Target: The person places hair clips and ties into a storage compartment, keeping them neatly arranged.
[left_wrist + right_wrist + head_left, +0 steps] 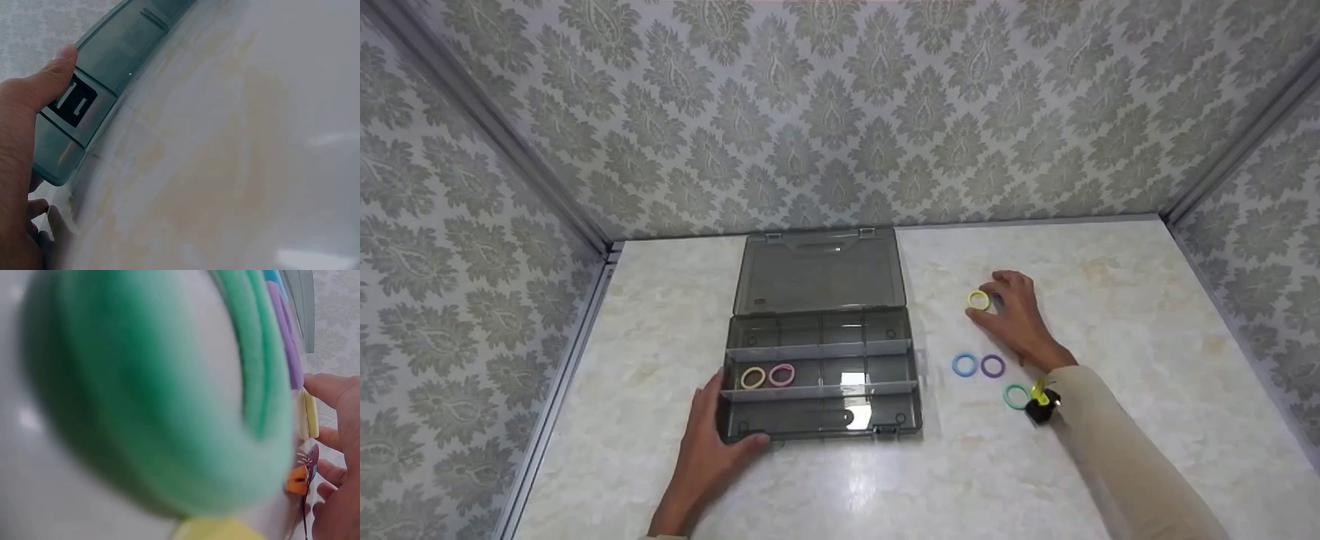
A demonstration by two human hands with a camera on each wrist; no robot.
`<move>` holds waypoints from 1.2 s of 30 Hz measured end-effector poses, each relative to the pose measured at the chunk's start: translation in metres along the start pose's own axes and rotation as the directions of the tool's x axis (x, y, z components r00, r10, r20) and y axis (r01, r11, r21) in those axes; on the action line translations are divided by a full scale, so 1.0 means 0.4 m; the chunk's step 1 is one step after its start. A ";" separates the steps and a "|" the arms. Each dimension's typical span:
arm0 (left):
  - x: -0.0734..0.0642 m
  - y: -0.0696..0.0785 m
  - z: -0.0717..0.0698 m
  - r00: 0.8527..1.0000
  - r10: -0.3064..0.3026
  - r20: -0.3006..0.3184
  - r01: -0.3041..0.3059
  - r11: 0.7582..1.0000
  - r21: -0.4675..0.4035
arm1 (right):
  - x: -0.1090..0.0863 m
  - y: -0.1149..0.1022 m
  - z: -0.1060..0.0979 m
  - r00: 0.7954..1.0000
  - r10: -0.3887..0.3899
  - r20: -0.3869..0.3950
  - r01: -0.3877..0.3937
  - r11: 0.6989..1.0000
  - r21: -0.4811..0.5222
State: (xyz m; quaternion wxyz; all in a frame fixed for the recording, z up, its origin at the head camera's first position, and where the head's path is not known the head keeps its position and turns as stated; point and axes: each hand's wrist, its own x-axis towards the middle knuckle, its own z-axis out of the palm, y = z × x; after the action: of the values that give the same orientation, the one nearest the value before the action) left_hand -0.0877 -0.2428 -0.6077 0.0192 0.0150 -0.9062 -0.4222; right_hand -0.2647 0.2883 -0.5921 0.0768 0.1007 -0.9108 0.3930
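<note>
A smoky clear divider box (821, 411) lies with its lid (819, 274) folded back. My left hand (706, 442) holds its front left corner, thumb over the front wall beside the dark latch (76, 101) in the left wrist view. Inside, a cream hair tie (753, 368) and a pink hair tie (781, 366) lie in the middle row. My right hand (1016, 315) pinches a yellow hair tie (978, 292) by its edges between thumb and finger. Nearer me lie blue (964, 355), purple (993, 355) and green hair ties (1015, 387).
A small black block (1039, 410) with a bright yellow part sits by my right sleeve. Beyond the green tie, the right wrist view has a small orange piece (297, 480). Patterned walls (840, 112) enclose the marbled table (637, 360) at the back and sides.
</note>
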 end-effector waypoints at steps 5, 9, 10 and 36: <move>-0.001 0.000 0.000 1.000 -0.024 0.009 0.024 1.000 0.001 | -0.003 -0.001 -0.002 1.000 0.022 -0.005 -0.022 1.000 -0.018; -0.002 -0.001 -0.001 1.000 -0.015 0.012 0.015 1.000 -0.001 | -0.007 0.000 -0.005 0.999 0.051 -0.009 -0.051 0.998 -0.044; -0.002 -0.002 -0.001 1.000 -0.009 0.008 0.009 1.000 -0.004 | -0.007 0.001 -0.006 0.998 0.056 -0.011 -0.056 0.997 -0.048; -0.001 0.003 -0.002 1.000 -0.008 0.007 0.008 1.000 0.009 | -0.015 -0.136 0.008 0.976 -0.213 0.039 0.216 0.965 -0.150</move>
State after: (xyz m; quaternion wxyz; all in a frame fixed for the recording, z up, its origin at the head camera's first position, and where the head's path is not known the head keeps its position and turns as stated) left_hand -0.0874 -0.2425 -0.6064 0.0145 0.0173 -0.9080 -0.4184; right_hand -0.2457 0.2503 -0.5578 0.1162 0.1968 -0.9228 0.3102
